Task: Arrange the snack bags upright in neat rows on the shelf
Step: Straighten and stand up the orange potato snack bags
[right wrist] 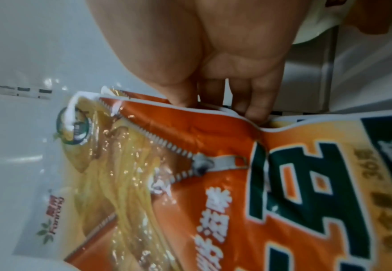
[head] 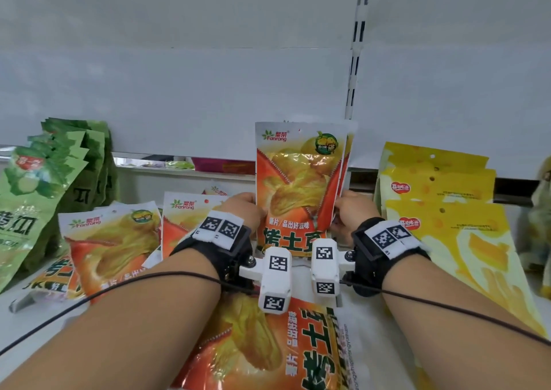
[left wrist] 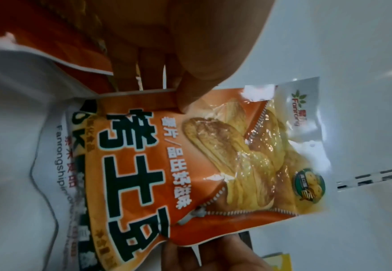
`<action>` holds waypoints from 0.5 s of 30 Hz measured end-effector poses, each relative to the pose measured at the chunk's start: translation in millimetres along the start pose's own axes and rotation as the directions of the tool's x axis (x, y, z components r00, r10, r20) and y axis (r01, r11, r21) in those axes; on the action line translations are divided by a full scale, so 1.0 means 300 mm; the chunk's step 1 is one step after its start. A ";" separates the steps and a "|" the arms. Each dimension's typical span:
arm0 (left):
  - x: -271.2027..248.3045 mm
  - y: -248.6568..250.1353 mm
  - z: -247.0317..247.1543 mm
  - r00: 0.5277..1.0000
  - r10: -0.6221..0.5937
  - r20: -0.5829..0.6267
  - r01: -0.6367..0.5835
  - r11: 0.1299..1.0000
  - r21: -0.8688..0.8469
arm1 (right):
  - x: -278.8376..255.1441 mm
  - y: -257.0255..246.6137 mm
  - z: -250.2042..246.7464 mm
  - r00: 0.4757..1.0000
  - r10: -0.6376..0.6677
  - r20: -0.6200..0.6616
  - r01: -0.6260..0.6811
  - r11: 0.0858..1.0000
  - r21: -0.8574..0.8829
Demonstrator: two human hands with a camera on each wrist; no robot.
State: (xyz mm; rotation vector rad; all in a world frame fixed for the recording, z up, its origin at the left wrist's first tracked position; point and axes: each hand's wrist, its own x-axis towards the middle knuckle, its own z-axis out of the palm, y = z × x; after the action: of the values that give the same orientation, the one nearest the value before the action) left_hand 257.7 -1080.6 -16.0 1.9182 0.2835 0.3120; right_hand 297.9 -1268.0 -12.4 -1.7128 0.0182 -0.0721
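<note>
An orange chip bag [head: 298, 187] stands upright at the middle of the white shelf [head: 24, 330], with at least one more orange bag pressed behind it. My left hand [head: 244, 210] pinches its left edge, thumb on the front [left wrist: 185, 88]. My right hand [head: 348, 210] grips its right edge, fingers behind the bag [right wrist: 255, 102]. The same bag fills the left wrist view [left wrist: 201, 165] and the right wrist view [right wrist: 190, 183]. Another orange bag [head: 277, 348] lies flat under my wrists. Further orange bags [head: 110, 240] lean and lie to the left.
A row of green bags [head: 44, 187] leans at the far left. Yellow bags [head: 441, 210] lean in a row at the right. The white back panel [head: 208, 91] and a slotted upright [head: 354, 61] rise behind the bags.
</note>
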 end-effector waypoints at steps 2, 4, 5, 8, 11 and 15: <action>0.013 -0.001 0.002 1.000 0.003 -0.011 -0.002 0.996 0.084 | 0.005 0.001 0.014 1.000 0.022 -0.001 -0.022 1.000 0.002; 0.021 0.003 0.004 1.000 -0.008 -0.004 0.009 0.990 0.138 | 0.011 0.002 0.028 1.000 0.018 0.022 -0.017 0.999 -0.041; 0.023 0.004 0.006 1.000 -0.012 0.009 0.010 0.990 0.141 | 0.011 0.004 0.034 0.999 0.015 0.038 -0.013 0.999 -0.052; 0.039 -0.005 0.009 1.000 -0.003 0.027 -0.002 0.981 0.195 | 0.023 0.016 0.046 0.998 0.010 0.067 -0.007 0.999 -0.053; 0.051 -0.018 0.007 0.999 0.004 -0.038 0.004 0.977 0.213 | 0.031 0.031 0.045 1.000 0.019 0.004 -0.019 1.000 0.001; 0.026 -0.022 -0.003 0.995 0.012 -0.104 0.005 0.986 0.166 | 0.020 0.039 0.030 0.998 0.026 -0.060 -0.023 0.998 0.051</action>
State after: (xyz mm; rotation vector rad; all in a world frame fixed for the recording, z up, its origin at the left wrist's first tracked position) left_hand 264.4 -1074.7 -21.2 2.0700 0.3863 0.4026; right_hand 304.6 -1261.0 -25.2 -1.6595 0.0816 -0.1053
